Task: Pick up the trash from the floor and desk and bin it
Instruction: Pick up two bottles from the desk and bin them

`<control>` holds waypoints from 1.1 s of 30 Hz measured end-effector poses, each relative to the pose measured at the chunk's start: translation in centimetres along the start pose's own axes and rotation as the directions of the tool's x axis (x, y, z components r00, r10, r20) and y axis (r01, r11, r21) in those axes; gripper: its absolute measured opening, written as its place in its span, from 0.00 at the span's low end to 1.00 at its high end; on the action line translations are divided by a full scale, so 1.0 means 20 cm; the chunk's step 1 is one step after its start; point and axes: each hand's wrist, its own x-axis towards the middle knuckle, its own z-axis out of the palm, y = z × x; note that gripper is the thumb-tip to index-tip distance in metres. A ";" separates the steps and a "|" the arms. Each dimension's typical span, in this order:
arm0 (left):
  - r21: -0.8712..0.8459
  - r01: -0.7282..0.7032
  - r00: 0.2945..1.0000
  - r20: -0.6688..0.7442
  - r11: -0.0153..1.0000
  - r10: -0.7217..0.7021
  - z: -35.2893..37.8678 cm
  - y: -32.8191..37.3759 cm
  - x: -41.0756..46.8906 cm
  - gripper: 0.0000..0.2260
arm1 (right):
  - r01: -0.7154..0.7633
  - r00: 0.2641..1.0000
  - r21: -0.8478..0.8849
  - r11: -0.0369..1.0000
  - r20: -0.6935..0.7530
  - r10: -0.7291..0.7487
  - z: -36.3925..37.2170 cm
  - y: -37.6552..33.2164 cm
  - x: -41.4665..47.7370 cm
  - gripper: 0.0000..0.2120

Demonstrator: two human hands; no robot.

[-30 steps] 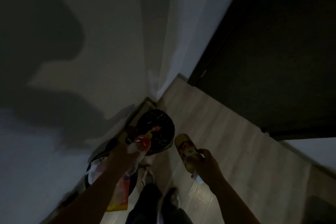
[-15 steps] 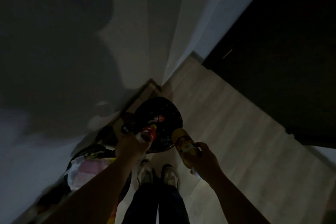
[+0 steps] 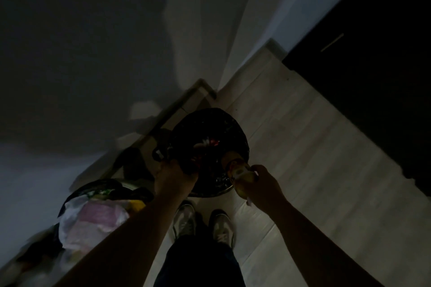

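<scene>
yellow bottle [image 3: 235, 168] tilted over bin [image 3: 210, 119] near-right rim, r hand [image 3: 261, 186] fingers wrapped round its lower body. prob. empty: light, smooth, mid-body grip suits. l hand [image 3: 175, 177] over bin near-left rim, fingers curled; contents too dark, can't tell.

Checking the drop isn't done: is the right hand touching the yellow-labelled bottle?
Touching. The head view shows the right hand, fingers curled round the yellow-labelled bottle, holding it at the near rim of the round black bin.
</scene>
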 end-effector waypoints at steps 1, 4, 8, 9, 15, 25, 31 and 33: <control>-0.005 -0.002 1.000 0.001 1.000 0.002 0.01 -0.01 0.00 0.30 | 0.001 1.000 -0.016 1.000 0.003 -0.001 0.01 -0.01 0.02 0.27; -0.074 -0.032 0.999 -0.038 0.997 0.029 0.01 -0.04 -0.02 0.29 | 0.016 1.000 -0.039 0.999 0.005 -0.016 0.05 -0.04 0.08 0.27; -0.061 -0.098 0.994 -0.052 0.993 0.094 -0.02 -0.09 -0.06 0.23 | 0.037 0.999 -0.066 0.997 -0.030 -0.039 0.09 -0.11 0.13 0.23; -0.056 -0.109 0.993 -0.044 0.992 0.106 -0.03 -0.10 -0.07 0.21 | 0.050 0.998 -0.081 0.995 -0.040 -0.053 0.09 -0.13 0.14 0.22; -0.069 -0.113 0.993 -0.051 0.991 0.110 -0.09 -0.18 -0.14 0.12 | 0.127 0.990 -0.137 0.982 -0.042 -0.134 0.10 -0.20 0.10 0.21; -0.062 -0.184 0.979 -0.098 0.981 0.178 -0.35 -0.15 -0.45 0.14 | 0.300 0.942 -0.623 0.723 0.072 -0.329 -0.09 -0.28 -0.27 0.16; -0.002 -0.256 0.951 -0.180 0.967 0.252 -0.61 -0.05 -0.83 0.10 | 0.394 0.893 -0.695 0.601 0.135 -0.429 -0.27 -0.35 -0.65 0.16; 0.056 -0.264 0.946 -0.181 0.963 0.270 -0.69 -0.03 -0.98 0.10 | 0.412 0.879 -0.712 0.569 0.148 -0.453 -0.32 -0.37 -0.79 0.16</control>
